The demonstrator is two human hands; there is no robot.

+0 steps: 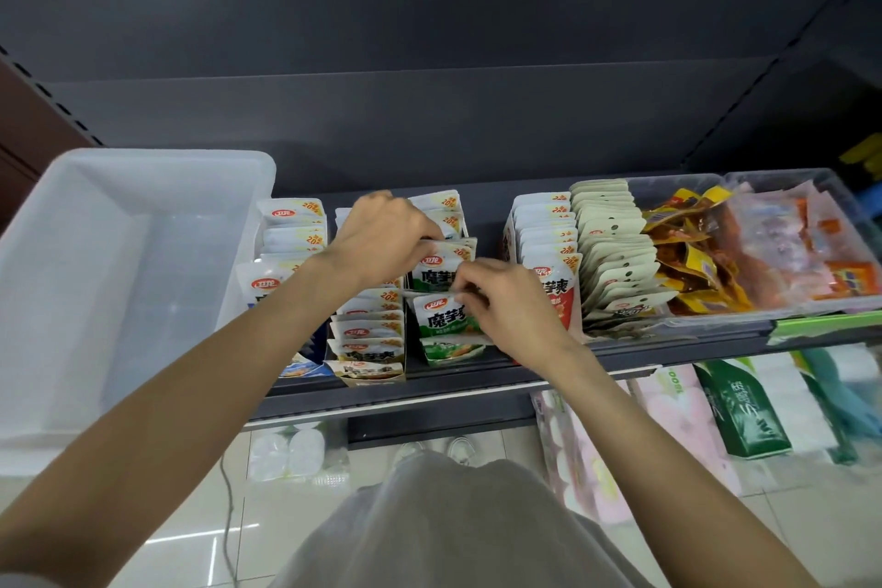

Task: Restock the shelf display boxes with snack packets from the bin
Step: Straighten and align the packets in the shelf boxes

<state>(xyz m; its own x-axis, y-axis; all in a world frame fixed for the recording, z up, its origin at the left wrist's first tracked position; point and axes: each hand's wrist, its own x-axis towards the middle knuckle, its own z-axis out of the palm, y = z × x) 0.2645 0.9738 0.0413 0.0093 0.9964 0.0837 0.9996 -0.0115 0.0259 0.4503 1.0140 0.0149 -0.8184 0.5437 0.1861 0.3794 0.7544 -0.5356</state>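
Observation:
Both hands work over the green display box [448, 353] in the middle of the shelf. My left hand [382, 239] pinches the top of a green-and-white snack packet [434, 272] standing in the row. My right hand [506, 301] has its fingers curled round the packets just in front, a green packet [436, 318] showing beside it. To the left stand a brown box of packets [367, 329] and a blue box of packets [286, 234]. A red box [549, 239] stands to the right. The translucent white bin [119, 263] sits at the left and looks empty.
Beige hang-tab packets [615, 253] and a clear tray of orange and yellow snacks [744, 248] fill the shelf's right side. The dark shelf edge [477, 377] runs in front. Below are tissue packs [740, 411] and a tiled floor.

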